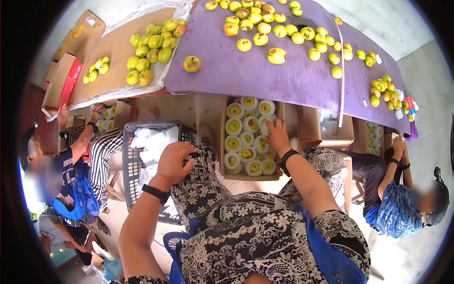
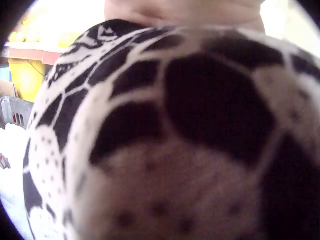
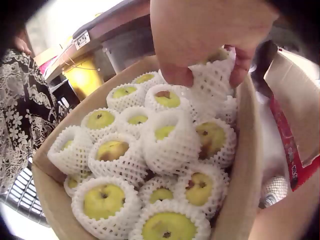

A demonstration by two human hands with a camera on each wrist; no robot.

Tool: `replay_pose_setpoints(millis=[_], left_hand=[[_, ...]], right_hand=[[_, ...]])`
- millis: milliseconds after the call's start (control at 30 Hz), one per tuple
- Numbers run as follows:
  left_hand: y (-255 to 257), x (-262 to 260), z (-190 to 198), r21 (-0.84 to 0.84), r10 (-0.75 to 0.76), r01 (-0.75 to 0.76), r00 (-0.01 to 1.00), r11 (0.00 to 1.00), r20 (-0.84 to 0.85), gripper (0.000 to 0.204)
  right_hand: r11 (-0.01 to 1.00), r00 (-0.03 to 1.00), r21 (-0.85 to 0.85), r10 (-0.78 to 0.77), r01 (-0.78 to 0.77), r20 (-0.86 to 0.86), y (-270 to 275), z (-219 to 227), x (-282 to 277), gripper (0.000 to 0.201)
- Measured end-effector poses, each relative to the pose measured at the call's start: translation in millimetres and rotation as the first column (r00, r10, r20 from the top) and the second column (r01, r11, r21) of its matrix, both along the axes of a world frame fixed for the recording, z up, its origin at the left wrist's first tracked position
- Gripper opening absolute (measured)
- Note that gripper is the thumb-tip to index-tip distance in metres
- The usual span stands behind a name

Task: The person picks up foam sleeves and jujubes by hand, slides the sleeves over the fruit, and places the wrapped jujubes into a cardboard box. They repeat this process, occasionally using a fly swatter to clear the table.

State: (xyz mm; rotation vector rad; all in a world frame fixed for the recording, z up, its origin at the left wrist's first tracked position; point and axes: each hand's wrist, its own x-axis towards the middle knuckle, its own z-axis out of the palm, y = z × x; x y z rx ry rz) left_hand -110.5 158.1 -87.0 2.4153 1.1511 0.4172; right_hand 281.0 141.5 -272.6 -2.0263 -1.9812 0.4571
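Within the carton [image 3: 247, 165], netted apples [image 3: 104, 201] stand pressed close together, and along its right side the right hand [image 3: 215, 30] has one of them, the held apple [image 3: 215, 77], between thumb and fingers, gripping through the foam. Whether that apple bears on its neighbours beneath cannot be told.

The likeliest trouble is a slip: if the grip is mostly on the net, the fruit could slide out of its sleeve. The foam might also snag on a neighbour in so tight a pack and tug it askew. Near the carton's middle a raised apple [image 3: 170, 142] seems to sit higher than those around it; a careless knuckle could tip it. Pressing down hard would risk bruises.

As for pose, the right forearm comes over the carton's right edge, wrist above, fingers bent downward round the fruit. Left of the carton, the left hand [image 1: 176, 162] lies on the knee [image 1: 201, 165], fingers loose, holding nothing; the crate [image 1: 126, 163] stands farther left. Beyond the carton is the table [image 1: 208, 81], with loose apples [image 1: 276, 56] on it.
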Motion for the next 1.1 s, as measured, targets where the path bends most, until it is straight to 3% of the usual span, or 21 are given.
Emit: replay_pose_setpoints(millis=[267, 467, 533, 667, 833, 967, 1033, 1100], left_hand=[[1.0, 0.3, 1.1, -0.01, 0.008, -0.008, 1.0, 1.0, 0.0, 0.028], [8.4, -0.7, 1.7, -0.048, 0.0, 0.001, 1.0, 0.999, 0.011, 0.029], [9.7, 1.6, 6.0, -0.053, -0.004, 0.004, 1.0, 0.999, 0.013, 0.03], [16.8, 2.0, 6.8, -0.074, -0.007, 0.008, 1.0, 0.997, 0.01, 0.03], [18.8, 3.8, 5.8, -0.061, -0.011, 0.013, 1.0, 0.998, 0.023, 0.033], [18.8, 6.1, 5.0, -0.057, -0.019, 0.021, 0.999, 0.998, 0.027, 0.031], [17.6, 5.9, 2.7, -0.055, -0.012, 0.014, 0.999, 0.998, 0.032, 0.029], [15.0, 6.7, 1.1, -0.014, -0.024, 0.025, 0.999, 1.0, 0.035, 0.027]], right_hand=[[0.995, 0.996, 0.101, -0.004, 0.013, -0.089, 53.1, 4.5, -20.9, 0.058], [0.999, 0.987, 0.045, -0.035, 0.029, 0.154, 83.5, -31.9, -31.7, 0.052], [0.998, 0.969, -0.043, 0.048, -0.039, 0.241, 83.1, -39.0, -35.7, 0.049], [0.997, 0.993, -0.026, 0.075, -0.073, 0.087, 90.0, -38.6, -41.9, 0.043], [0.984, 0.995, -0.148, 0.097, -0.1, -0.031, 107.5, -31.9, -26.3, 0.058], [0.974, 0.997, -0.212, 0.076, -0.076, -0.01, 109.7, -42.8, -32.4, 0.062], [0.961, 0.996, -0.276, 0.034, -0.01, 0.084, 109.0, -32.8, -38.6, 0.065], [0.96, 0.996, -0.275, 0.074, -0.057, 0.051, 108.5, -18.2, -35.0, 0.067]])
